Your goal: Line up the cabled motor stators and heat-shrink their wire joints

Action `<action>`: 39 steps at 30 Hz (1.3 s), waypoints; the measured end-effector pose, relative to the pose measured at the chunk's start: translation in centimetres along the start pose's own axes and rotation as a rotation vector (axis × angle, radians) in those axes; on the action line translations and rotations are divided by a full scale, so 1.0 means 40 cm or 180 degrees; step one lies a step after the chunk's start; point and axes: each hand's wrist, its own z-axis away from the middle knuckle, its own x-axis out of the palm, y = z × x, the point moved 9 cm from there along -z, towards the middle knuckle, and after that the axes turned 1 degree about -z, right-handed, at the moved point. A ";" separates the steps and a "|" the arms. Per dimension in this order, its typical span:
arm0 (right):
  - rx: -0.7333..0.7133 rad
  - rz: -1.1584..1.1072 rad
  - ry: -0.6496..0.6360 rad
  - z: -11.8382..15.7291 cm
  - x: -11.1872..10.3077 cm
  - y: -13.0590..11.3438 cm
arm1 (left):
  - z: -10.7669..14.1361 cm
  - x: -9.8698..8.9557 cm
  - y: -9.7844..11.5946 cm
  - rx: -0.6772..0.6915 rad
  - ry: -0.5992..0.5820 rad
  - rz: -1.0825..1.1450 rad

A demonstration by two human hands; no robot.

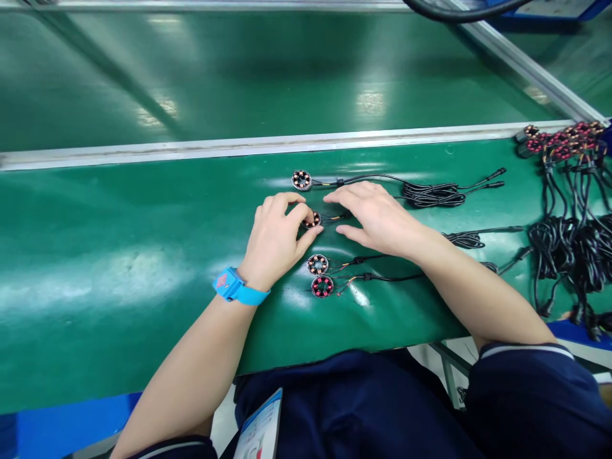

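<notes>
My left hand (pixel 280 233), with a blue strap on its wrist, has thumb and fingers closed around a motor stator (pixel 313 220) with copper windings, which lies on the green mat. Wires run from that stator to the right, under my right hand (pixel 375 213). The fingers of my right hand are stretched out and apart, just over the wires, with nothing held. Farther back lies another copper-wound stator (pixel 301 180) with a bundled black cable (pixel 433 194). Nearer me are a third copper-wound stator (pixel 317 264) and a red-wound stator (pixel 322 286), both with cables.
At the right lies a pile of red-wound stators (pixel 567 141) with several coiled black cables (pixel 568 248). A pale metal rail (pixel 239 146) borders the green bench (pixel 119 210) at the back. A thick black cable (pixel 463 13) hangs at the top right.
</notes>
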 end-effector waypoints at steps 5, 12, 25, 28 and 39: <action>-0.0061 -0.0463 -0.0165 -0.006 0.062 0.017 | 0.018 0.005 -0.001 0.0122 -0.0213 0.0629; 0.0044 -0.1411 -0.0154 -0.005 0.062 0.031 | 0.035 -0.041 0.013 0.0240 0.0270 0.0181; 0.0662 -0.2918 -0.0470 -0.009 0.083 0.049 | 0.045 -0.051 0.034 0.0412 0.0477 0.0316; 0.0864 -0.3293 -0.0370 -0.009 0.084 0.057 | 0.046 -0.048 0.037 0.0315 0.0440 0.0619; 0.0762 -0.3036 -0.0577 0.003 0.096 0.044 | 0.035 -0.014 0.048 0.0558 -0.0479 0.0817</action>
